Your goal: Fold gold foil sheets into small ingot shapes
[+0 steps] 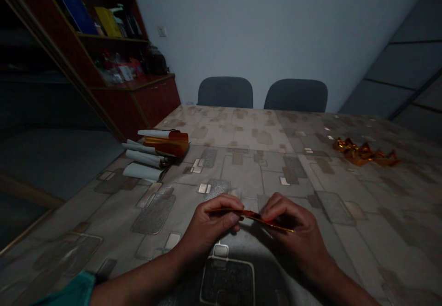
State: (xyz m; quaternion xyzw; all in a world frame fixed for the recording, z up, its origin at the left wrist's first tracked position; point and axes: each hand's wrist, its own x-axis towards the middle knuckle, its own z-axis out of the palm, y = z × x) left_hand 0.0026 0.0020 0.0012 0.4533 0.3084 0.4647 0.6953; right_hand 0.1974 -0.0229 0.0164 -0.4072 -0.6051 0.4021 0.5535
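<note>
A folded strip of shiny gold foil paper [251,214] is stretched between my two hands, just above the near part of the table. My left hand [219,216] pinches its left end, thumb in front and fingers behind. On the other end, my right hand [292,223] is closed, its fingertips pressing the strip near the middle. The strip is seen almost edge-on, so its full shape is hidden. Several folded gold foil pieces [364,153] with pointed ends sit together at the far right of the table. To the left lie curled gold and white sheets of foil paper [172,144].
A patterned cloth [255,168] covers the table. Two grey chairs [225,92] stand at its far edge, before a pale wall. At the left is a reddish wooden cabinet [155,101] with items on its shelves. The room is dim.
</note>
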